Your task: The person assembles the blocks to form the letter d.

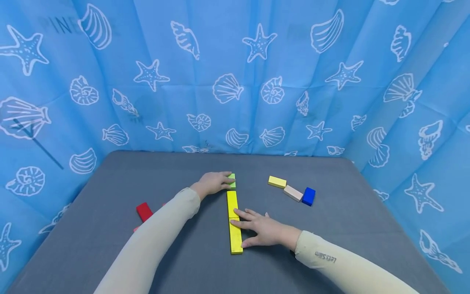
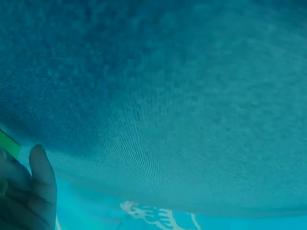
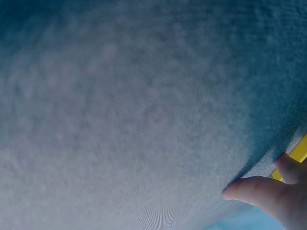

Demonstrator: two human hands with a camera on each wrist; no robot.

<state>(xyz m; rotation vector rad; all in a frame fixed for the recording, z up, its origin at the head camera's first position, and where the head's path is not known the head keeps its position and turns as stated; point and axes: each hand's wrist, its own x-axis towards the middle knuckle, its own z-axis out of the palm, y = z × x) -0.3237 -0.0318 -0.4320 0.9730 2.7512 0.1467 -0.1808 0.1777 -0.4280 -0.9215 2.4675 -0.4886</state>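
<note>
Two yellow blocks (image 1: pixel 233 204) lie end to end in a line on the grey table. Just beyond their far end is a light green block (image 1: pixel 233 185), set apart by a small gap. My left hand (image 1: pixel 213 183) holds the green block from its left side, fingers partly covering it. In the left wrist view a corner of that green block (image 2: pixel 8 143) shows by the fingertips. My right hand (image 1: pixel 267 230) spreads its straight fingers against the yellow blocks' right side, touching both near their joint, with the thumb lower down.
To the right lie a shorter yellow block (image 1: pixel 277 181), a pale wooden block (image 1: pixel 293 193) and a blue block (image 1: pixel 309 196). A red block (image 1: pixel 144 211) is at left, with reddish pieces partly hidden by the left sleeve. A blue shell-print curtain (image 1: pixel 235 118) hangs behind the table.
</note>
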